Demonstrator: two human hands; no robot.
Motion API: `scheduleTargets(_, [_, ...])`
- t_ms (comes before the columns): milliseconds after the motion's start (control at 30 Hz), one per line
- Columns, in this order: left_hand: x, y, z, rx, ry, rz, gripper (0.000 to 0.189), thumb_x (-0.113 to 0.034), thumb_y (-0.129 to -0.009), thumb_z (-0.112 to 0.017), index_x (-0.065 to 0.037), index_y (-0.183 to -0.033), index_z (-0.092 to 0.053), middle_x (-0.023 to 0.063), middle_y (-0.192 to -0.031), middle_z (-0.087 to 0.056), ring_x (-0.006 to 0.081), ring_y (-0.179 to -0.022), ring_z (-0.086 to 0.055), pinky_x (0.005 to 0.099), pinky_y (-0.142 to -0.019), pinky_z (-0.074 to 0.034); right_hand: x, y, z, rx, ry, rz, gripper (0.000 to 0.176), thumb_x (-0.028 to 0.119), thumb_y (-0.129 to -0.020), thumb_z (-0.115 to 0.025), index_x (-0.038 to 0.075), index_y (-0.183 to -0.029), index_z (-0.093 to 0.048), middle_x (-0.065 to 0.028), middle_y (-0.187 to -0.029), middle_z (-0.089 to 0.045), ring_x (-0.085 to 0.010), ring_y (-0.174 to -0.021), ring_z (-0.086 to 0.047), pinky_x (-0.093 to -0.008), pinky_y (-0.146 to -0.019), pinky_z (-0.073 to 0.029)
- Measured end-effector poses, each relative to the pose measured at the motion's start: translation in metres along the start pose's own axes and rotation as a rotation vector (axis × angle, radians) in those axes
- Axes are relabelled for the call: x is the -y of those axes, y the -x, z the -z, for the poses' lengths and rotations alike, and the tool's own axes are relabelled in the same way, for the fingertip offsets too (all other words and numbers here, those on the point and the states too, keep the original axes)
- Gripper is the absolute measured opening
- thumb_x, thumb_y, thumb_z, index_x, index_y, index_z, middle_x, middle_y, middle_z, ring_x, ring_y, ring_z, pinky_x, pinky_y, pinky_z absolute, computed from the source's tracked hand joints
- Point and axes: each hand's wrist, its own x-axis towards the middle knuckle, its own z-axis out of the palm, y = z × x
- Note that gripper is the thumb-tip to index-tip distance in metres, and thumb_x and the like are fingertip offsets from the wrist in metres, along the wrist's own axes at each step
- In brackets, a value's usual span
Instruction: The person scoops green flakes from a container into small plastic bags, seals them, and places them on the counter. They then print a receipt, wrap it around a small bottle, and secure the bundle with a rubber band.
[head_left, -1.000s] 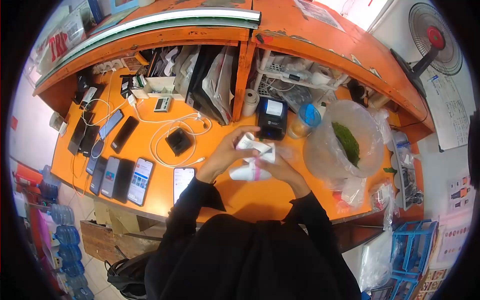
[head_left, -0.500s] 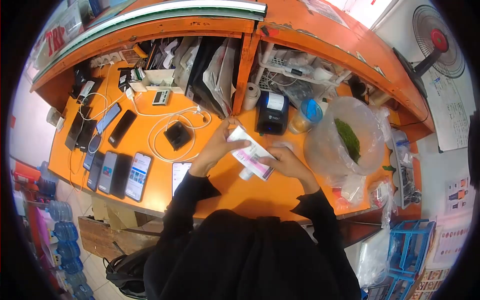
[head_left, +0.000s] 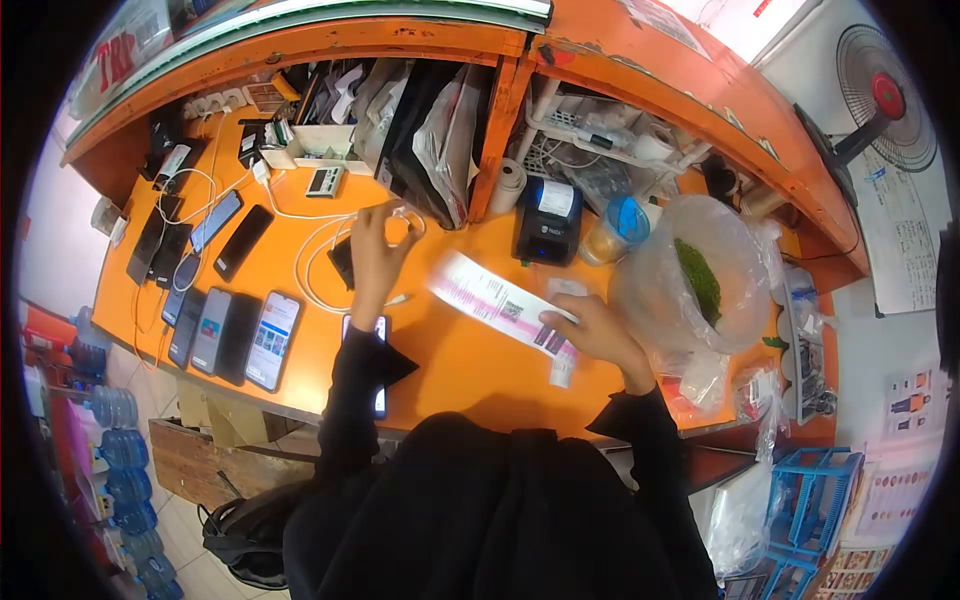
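Note:
My right hand (head_left: 603,332) pinches the right end of a long white paper slip (head_left: 497,303) with pink print and a QR code. The slip slants over the orange desk, its left end blurred. Below that hand, a narrow white paper tail (head_left: 562,370) hangs down. My left hand (head_left: 378,252) is raised off the paper, fingers curved and thumb apart, over the coiled white cable (head_left: 322,240) and beside a black square object (head_left: 342,262). A phone (head_left: 380,395) lies partly hidden under my left sleeve.
Several phones, one a lit phone (head_left: 273,340), line the desk's left side. Behind the slip stand a black receipt printer (head_left: 548,222) and a paper roll (head_left: 507,187). A plastic bag (head_left: 650,290) with green contents sits right. Wooden shelving (head_left: 512,85) rises behind.
My left hand has let go of the paper and moved up and left. The slip, folded or bunched before, now stretches out long from my right hand, which has shifted slightly right.

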Motion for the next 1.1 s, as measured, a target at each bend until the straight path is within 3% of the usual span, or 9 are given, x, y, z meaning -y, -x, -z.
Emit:
scheduleTargets(33, [-0.004, 0.000, -0.004, -0.117, -0.412, -0.284, 0.030, -0.011, -0.068, -0.063, -0.006, -0.096, -0.051, 0.0062, -0.087, -0.051, 0.0185, -0.078, -0.048, 0.0303, -0.071, -0.039, 0.001, -0.002, -0.001, -0.003, -0.001, 0.001, 0.024, 0.023, -0.079, -0.052, -0.001, -0.083, -0.055, -0.0153, -0.063, -0.054, -0.0236, -0.058, -0.055, -0.0299, -0.054, -0.040])
scheduleTargets(200, [-0.052, 0.032, -0.044, 0.732, 0.581, -0.171, 0.023, -0.018, -0.076, -0.056, -0.003, -0.093, -0.053, 0.0092, -0.095, -0.055, 0.0239, -0.095, -0.049, 0.0332, -0.082, -0.036, 0.004, -0.012, -0.008, 0.015, 0.001, 0.173, 0.025, 0.022, -0.078, -0.053, 0.001, -0.091, -0.055, -0.0185, -0.066, -0.055, -0.0276, -0.059, -0.056, -0.0315, -0.055, -0.042])
scheduleTargets(300, [-0.062, 0.029, -0.050, 0.921, 0.467, -0.178, 0.018, -0.018, -0.078, -0.054, -0.002, -0.086, -0.053, 0.0084, -0.085, -0.058, 0.0222, -0.089, -0.052, 0.0294, -0.077, -0.038, 0.010, -0.011, -0.003, 0.094, 0.016, 0.137, 0.022, 0.022, -0.078, -0.053, 0.002, -0.086, -0.056, -0.0172, -0.064, -0.055, -0.0280, -0.057, -0.055, -0.0320, -0.053, -0.041])
scheduleTargets(433, [-0.056, 0.036, -0.058, 0.884, 0.384, -0.313, 0.018, -0.018, -0.080, -0.050, -0.002, -0.071, -0.052, 0.0106, -0.065, -0.051, 0.0239, -0.068, -0.049, 0.0312, -0.064, -0.039, 0.002, -0.006, -0.005, 0.079, 0.126, 0.108, 0.018, 0.022, -0.078, -0.052, 0.005, -0.078, -0.056, -0.0142, -0.058, -0.053, -0.0284, -0.053, -0.053, -0.0335, -0.050, -0.040])
scheduleTargets(633, [-0.044, 0.052, -0.072, 0.635, 0.348, -0.237, 0.015, -0.014, -0.080, -0.046, -0.003, -0.071, -0.052, 0.0107, -0.063, -0.047, 0.0249, -0.068, -0.046, 0.0321, -0.070, -0.034, 0.000, -0.006, -0.022, -0.248, 0.389, 0.356, 0.014, 0.017, -0.076, -0.054, 0.003, -0.072, -0.055, -0.0135, -0.057, -0.050, -0.0282, -0.052, -0.049, -0.0341, -0.048, -0.037])
scheduleTargets(867, [-0.041, 0.051, -0.066, 0.694, 0.338, -0.289, 0.010, -0.014, -0.077, -0.051, -0.005, -0.073, -0.052, 0.0096, -0.065, -0.050, 0.0246, -0.069, -0.047, 0.0319, -0.073, -0.033, -0.011, -0.004, -0.021, -0.198, 0.253, 0.320, 0.017, 0.017, -0.074, -0.056, 0.003, -0.064, -0.052, -0.0105, -0.053, -0.049, -0.0257, -0.046, -0.048, -0.0343, -0.044, -0.036])
scheduleTargets(967, [-0.038, 0.053, -0.069, 0.676, 0.374, -0.340, 0.012, -0.015, -0.078, -0.052, -0.005, -0.073, -0.052, 0.0048, -0.064, -0.049, 0.0163, -0.063, -0.047, 0.0263, -0.066, -0.035, -0.008, -0.004, -0.022, -0.220, 0.295, 0.335, 0.016, 0.015, -0.072, -0.058, 0.005, -0.061, -0.052, -0.0081, -0.052, -0.048, -0.0238, -0.046, -0.047, -0.0330, -0.045, -0.036])
scheduleTargets(1033, [-0.040, 0.055, -0.070, 0.859, 0.789, 0.233, 0.016, -0.017, -0.081, -0.051, -0.004, -0.072, -0.050, -0.0006, -0.062, -0.046, 0.0064, -0.058, -0.041, 0.0200, -0.056, -0.034, -0.012, -0.006, -0.026, -0.391, 0.500, 0.502, 0.018, 0.016, -0.071, -0.057, 0.006, -0.059, -0.049, -0.0042, -0.049, -0.044, -0.0202, -0.046, -0.048, -0.0305, -0.047, -0.037])
scheduleTargets(1100, [-0.035, 0.056, -0.077, 0.823, 0.825, 0.224, 0.017, -0.019, -0.083, -0.049, -0.004, -0.072, -0.048, -0.0029, -0.064, -0.044, 0.0034, -0.058, -0.039, 0.0184, -0.052, -0.031, -0.011, -0.006, -0.025, -0.435, 0.527, 0.519, 0.017, 0.015, -0.071, -0.058, 0.007, -0.059, -0.049, -0.0038, -0.049, -0.044, -0.0195, -0.046, -0.047, -0.0298, -0.048, -0.037])
